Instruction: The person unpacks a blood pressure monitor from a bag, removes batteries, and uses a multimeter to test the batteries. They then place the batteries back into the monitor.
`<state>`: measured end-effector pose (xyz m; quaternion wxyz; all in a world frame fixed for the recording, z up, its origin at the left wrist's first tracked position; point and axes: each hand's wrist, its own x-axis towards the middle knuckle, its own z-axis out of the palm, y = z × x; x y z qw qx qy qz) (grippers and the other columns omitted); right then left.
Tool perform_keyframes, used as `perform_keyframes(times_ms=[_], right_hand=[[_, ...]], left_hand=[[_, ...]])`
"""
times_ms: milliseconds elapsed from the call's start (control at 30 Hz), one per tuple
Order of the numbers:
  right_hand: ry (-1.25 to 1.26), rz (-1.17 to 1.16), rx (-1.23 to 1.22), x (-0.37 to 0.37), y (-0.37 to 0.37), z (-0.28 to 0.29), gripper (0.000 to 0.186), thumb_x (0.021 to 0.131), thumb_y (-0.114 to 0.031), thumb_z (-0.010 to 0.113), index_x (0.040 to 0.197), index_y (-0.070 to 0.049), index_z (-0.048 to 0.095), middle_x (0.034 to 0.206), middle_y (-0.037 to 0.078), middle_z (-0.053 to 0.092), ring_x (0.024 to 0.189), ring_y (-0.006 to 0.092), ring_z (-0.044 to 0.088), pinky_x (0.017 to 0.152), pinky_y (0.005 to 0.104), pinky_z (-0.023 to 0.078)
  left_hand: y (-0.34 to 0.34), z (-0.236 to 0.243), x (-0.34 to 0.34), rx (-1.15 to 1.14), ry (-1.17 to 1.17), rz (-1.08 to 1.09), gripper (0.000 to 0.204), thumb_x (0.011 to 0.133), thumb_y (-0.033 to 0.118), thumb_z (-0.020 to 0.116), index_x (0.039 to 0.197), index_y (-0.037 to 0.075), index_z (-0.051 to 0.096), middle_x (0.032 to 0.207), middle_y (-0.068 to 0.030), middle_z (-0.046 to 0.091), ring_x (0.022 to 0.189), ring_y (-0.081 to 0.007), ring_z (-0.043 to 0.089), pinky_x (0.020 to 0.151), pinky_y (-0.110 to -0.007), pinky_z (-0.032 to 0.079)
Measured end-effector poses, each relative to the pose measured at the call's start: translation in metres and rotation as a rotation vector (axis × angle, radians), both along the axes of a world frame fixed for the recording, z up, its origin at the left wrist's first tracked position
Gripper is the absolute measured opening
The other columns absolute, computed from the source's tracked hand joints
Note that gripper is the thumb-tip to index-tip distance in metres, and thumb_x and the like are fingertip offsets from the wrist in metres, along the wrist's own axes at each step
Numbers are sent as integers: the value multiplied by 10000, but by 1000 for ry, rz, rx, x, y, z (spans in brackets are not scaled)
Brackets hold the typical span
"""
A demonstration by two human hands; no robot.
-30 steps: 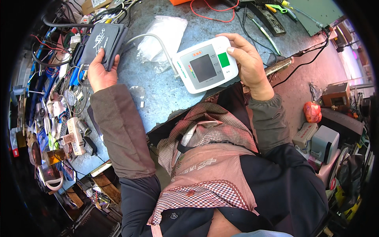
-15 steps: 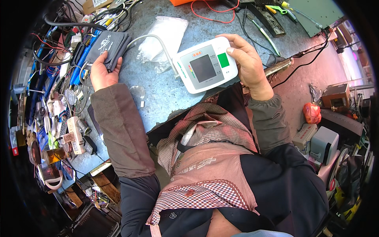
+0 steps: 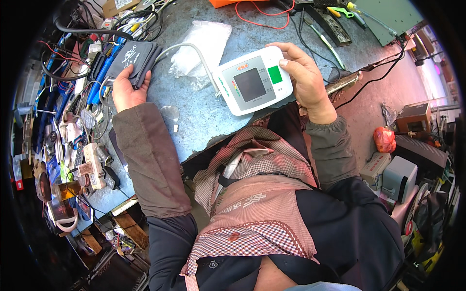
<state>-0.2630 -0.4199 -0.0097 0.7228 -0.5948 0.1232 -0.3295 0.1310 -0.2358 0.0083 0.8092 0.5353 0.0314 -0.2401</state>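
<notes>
My right hand (image 3: pixel 307 80) grips the right edge of a white blood pressure monitor (image 3: pixel 227 92), its thumb on the front beside the green button. The monitor's dark screen faces up and shows nothing lit. A grey air hose (image 3: pixel 191 47) runs from the monitor's left side to a folded dark grey arm cuff (image 3: pixel 137 57). My left hand (image 3: pixel 128 92) is closed on the near edge of that cuff, fingers above it and the rest partly hidden. Beyond the monitor a clear plastic bag (image 3: pixel 204 43) lies on the blue worktop (image 3: pixel 187 131).
Cables, tools and a power strip (image 3: pixel 93 165) crowd the left side. A red wire (image 3: pixel 264 24), a toothbrush (image 3: pixel 323 41) and green-handled cutters (image 3: pixel 347 12) lie at the far right. Boxes and a grey case (image 3: pixel 399 179) stand on the right, below the worktop.
Almost nothing differs. Both hands keep their hold on the monitor and cuff, with only a very slight shift of the view.
</notes>
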Motion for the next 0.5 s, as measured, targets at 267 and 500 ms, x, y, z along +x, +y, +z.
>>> perform_keyframes(times_ms=[267,500], right_hand=[[-24,17,23,-1,-1,-2,447,1086,-115,558,1501,46,601,1274,132,752,1148,178,730,1004,310,581],[-41,31,42,-2,-2,-2,415,1086,-104,592,1469,52,621,1319,142,748,1195,185,717,1037,322,570]], left_hand=[[0,0,1,6,-4,2,311,1012,62,751,1268,-54,617,1231,-219,709,1020,-374,747,758,-499,701],[-1,0,0,11,-3,-3,305,1012,59,749,1266,-51,619,1235,-211,710,1023,-376,747,768,-505,700]])
